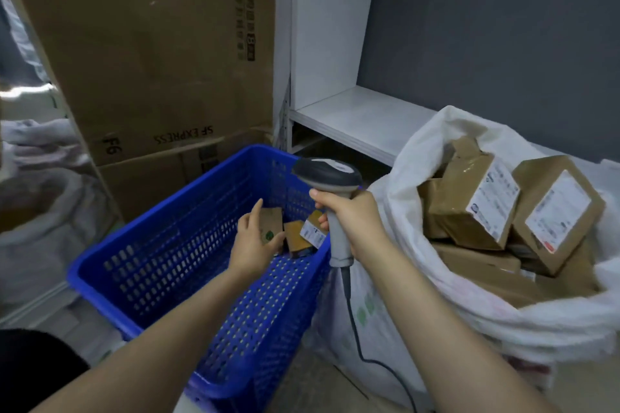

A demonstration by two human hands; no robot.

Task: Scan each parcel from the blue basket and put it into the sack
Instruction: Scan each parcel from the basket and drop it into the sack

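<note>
A blue perforated basket (161, 245) stands on the floor at centre left. In its far right corner lie three small brown parcels: one (271, 223) under my fingers, one plain (295, 238), and one with a white label (313, 228). My left hand (253, 241) reaches inside the basket and touches the nearest parcel, fingers spread around it. My right hand (352, 214) is closed on the grey handle of a barcode scanner (327, 174) held over the basket's right rim. To the right stands a white sack (436, 305), holding several taped brown parcels (476, 204) with white labels.
Large cardboard boxes (151, 43) are stacked behind the basket. A white shelf (355, 117) with a grey back wall sits behind the sack. Another white sack (37, 204) stands at far left. The scanner's black cable (360, 345) hangs down between basket and sack.
</note>
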